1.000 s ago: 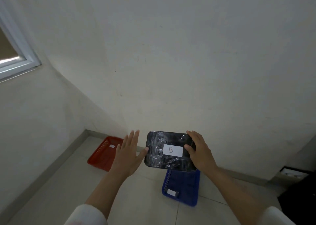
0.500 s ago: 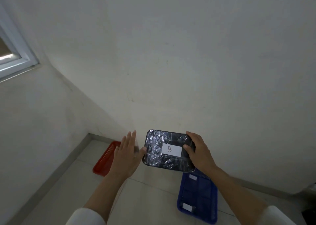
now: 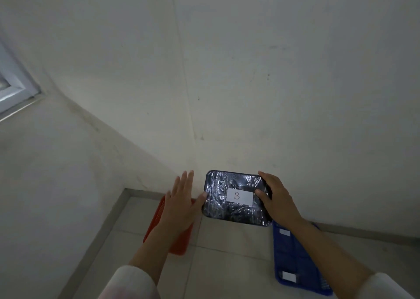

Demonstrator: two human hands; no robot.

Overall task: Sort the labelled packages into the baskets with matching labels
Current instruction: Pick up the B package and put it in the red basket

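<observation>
Your right hand (image 3: pixel 278 202) had its grip pinched on the right end of the package (image 3: pixel 236 197); the thumb lay across the top face just beside the white label (image 3: pixel 239 196), and the fingers (image 3: pixel 264 176) curled over the far right corner; the package was a dark rectangular tray wrapped in crinkled clear film, held up in the air in front of you with its label facing you, and the label bore a hand-drawn letter B. Your left hand (image 3: pixel 180 204) was spread flat, fingers straight and pointing up and away from you; only the tip of its thumb touched the package's left edge, so its grip closed on nothing. Both of your wrists came out of pale sleeves (image 3: pixel 131 284) at the bottom of the view.

Below the package lay the tiled floor (image 3: pixel 229 264); the red basket (image 3: pixel 179 242) sat on it to the left, close to the corner of the room, and your left hand and forearm covered most of it; the blue basket (image 3: pixel 295 260) sat on the floor to the right, partly under your right forearm, with two small white tags (image 3: pixel 288 276) inside it whose writing was too small to read; the package hung between the two baskets, above the floor and touching neither. Plain pale walls (image 3: pixel 250 71) met in the corner behind, and the edge of a window frame (image 3: pixel 13 87) showed at far left.
</observation>
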